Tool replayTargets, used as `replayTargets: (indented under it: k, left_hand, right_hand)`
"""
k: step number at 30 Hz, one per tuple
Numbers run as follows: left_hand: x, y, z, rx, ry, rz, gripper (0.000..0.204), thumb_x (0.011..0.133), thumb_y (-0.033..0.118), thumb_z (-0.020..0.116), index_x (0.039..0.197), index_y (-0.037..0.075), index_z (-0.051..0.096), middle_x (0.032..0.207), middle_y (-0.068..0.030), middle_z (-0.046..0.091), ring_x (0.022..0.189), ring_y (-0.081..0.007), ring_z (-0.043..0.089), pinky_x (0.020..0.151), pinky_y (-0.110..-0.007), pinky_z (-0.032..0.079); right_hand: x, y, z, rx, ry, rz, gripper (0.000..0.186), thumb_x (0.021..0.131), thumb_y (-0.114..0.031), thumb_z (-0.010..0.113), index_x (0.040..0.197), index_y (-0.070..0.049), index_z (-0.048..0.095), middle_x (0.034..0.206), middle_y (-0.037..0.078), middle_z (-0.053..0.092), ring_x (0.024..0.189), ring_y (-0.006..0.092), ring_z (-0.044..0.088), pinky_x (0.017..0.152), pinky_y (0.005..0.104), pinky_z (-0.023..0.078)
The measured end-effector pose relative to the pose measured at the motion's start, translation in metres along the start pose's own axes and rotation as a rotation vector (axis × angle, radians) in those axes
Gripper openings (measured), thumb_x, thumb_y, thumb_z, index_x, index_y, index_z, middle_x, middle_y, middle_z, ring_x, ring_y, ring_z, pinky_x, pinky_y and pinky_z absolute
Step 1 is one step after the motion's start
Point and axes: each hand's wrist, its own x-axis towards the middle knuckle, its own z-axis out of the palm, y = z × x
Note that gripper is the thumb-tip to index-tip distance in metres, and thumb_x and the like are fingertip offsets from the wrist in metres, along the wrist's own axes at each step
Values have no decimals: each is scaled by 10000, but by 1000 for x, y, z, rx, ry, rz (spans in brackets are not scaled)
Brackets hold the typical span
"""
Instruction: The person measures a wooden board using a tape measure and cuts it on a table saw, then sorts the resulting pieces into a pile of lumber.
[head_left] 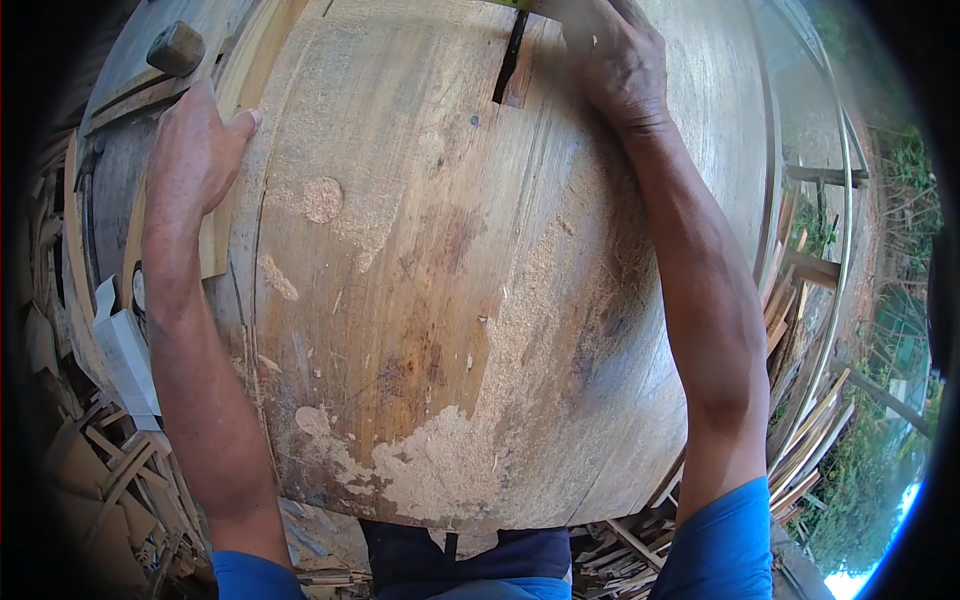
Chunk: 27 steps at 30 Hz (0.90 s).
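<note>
My left hand (197,152) is at the upper left, its fingers curled away from view and its thumb to the right. A mallet (176,48) with a dark, blocky head is directly above it; the hand appears closed round its handle, which is mostly hidden. My right hand (622,62) is at the top, over the far part of a broad wooden board (400,190). Its fingers bend down and are partly cut off by the upper edge, so what they hold cannot be made out. Beside it, a dark narrow slot (512,58) cuts into the board.
Sawdust (450,460) lies in patches over the board. Loose wood strips (120,470) are heaped at the lower left, next to a white box (127,355). More planks (805,440) and a curved pale rail (838,290) are at the right, with greenery beyond.
</note>
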Motion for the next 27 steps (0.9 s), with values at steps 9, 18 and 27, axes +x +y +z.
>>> replayTargets:
  k: [9, 18, 27]
  left_hand:
    - [-2, 5, -3, 45, 51, 48, 421, 845, 260, 693, 1038, -108, 626, 1035, -331, 663, 1033, -461, 643, 925, -503, 495]
    - [1, 3, 0, -76, -49, -43, 482, 870, 252, 682, 1190, -64, 508, 1159, -328, 615, 1130, -483, 577, 960, -509, 456]
    - [-1, 8, -12, -158, -102, -125, 434, 869, 234, 673, 1157, -47, 508, 1168, -306, 620, 1113, -466, 600, 941, -522, 480]
  right_hand:
    - [-3, -3, 1, -12, -35, 56, 176, 749, 46, 642, 899, -46, 644, 847, 121, 610, 788, 312, 635, 676, 397, 537]
    - [-12, 5, 8, -60, -26, 109, 171, 820, -55, 676, 981, -112, 676, 948, 72, 651, 874, 270, 655, 764, 376, 534]
    - [0, -19, -4, 3, -10, 294, 168, 751, 28, 662, 885, -74, 662, 893, 87, 628, 818, 283, 636, 704, 393, 506]
